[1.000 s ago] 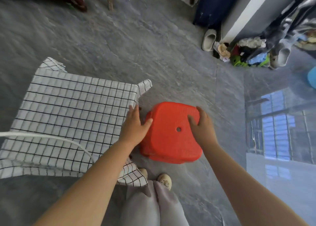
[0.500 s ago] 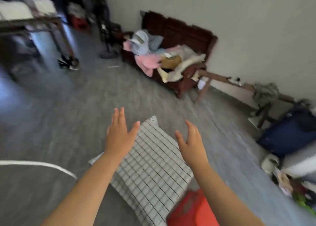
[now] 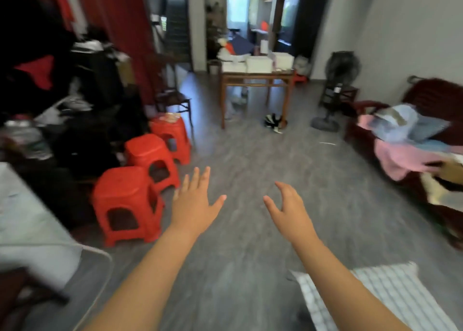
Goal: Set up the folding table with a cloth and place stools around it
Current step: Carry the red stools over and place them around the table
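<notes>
Head camera, blurred by motion. Two bare arms reach forward over a grey floor (image 3: 250,155). The left hand (image 3: 194,205) is open, fingers spread, palm down, holding nothing. The right hand (image 3: 290,213) is also open and empty, its fingers loosely curled.

Three red plastic stools stand on the floor in a slanting row along the left side of the room. The nearest stool (image 3: 126,203) is just left of the left hand's grip; whether they touch cannot be told. The middle stool (image 3: 150,158) sits just behind it, and the far stool (image 3: 170,133) behind that, with something small and unclear on top.

A white checked cloth (image 3: 390,295) covers a desk at the bottom right corner, under the right forearm and behind both hands.

Further back stand a wooden table (image 3: 255,80) carrying white boxes, a floor fan (image 3: 335,90), and a dark wooden sofa (image 3: 426,100) piled with pink and blue fabric at the right wall.
</notes>
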The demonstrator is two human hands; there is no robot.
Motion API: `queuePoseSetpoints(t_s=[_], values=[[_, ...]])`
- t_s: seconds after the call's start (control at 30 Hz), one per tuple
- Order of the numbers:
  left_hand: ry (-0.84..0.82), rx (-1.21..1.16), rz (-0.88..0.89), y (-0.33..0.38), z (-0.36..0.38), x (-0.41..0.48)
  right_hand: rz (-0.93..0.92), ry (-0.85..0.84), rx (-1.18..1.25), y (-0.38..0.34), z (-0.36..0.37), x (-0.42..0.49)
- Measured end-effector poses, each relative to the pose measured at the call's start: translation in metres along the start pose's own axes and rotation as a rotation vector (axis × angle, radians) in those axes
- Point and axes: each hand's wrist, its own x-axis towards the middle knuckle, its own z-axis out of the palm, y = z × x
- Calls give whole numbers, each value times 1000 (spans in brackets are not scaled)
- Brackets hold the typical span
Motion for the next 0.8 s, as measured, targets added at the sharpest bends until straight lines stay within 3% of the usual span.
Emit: queuePoseSetpoints(t_s=[0.23, 0.5, 0.8], values=[[-49, 15, -263, -130, -1, 40, -109, -193, 59, -77, 106, 82], [-134, 4, -506, -220, 49, 113, -74, -386, 78, -79, 208, 187], [-118, -30, -759, -311, 81, 229, -85, -585, 121, -105, 319, 334]])
